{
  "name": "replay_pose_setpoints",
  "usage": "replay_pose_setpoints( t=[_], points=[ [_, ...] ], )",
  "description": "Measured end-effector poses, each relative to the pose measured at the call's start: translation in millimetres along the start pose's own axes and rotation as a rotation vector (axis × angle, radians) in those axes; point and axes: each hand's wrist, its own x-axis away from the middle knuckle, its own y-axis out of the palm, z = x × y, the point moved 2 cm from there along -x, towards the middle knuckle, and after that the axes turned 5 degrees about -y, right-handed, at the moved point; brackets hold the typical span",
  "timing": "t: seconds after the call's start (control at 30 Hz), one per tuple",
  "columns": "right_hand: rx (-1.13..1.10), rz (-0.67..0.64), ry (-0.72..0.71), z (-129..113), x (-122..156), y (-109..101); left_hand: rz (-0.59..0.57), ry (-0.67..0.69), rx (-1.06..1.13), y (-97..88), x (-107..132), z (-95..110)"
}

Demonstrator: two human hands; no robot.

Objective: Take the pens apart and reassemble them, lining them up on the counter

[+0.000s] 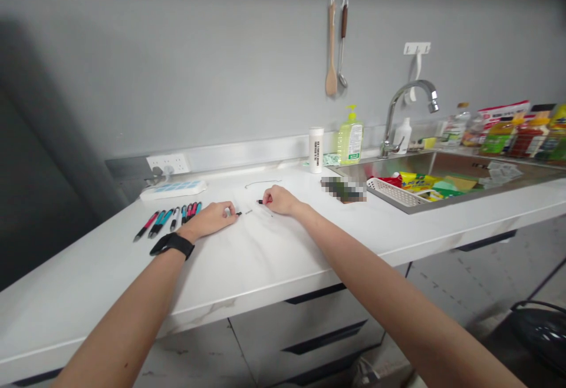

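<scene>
My left hand point(213, 218), with a black band on its wrist, rests on the white counter point(265, 252) with fingers curled around a small pen part whose dark tip pokes out to the right. My right hand point(279, 200) lies a little to the right, fingers closed on a small red and black pen piece pointing left. Between the two hands lie tiny loose parts, too small to name. A thin bent wire or refill point(263, 183) lies just behind them. A row of several red, teal and white pens point(170, 220) lies left of my left hand.
A white power strip point(173, 189) lies behind the pens, near a wall socket point(168, 164). A white tube point(315, 150) and a green soap bottle point(350, 138) stand by the sink point(446, 184), which holds a white basket and packets. Utensils hang on the wall.
</scene>
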Motion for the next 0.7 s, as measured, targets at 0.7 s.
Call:
replay_pose_setpoints(
  t=[0.7],
  points=[
    [0.119, -0.031, -0.203, -23, -3, 19, 0.065, 0.077, -0.306, 1.9, 4, 15]
  ],
)
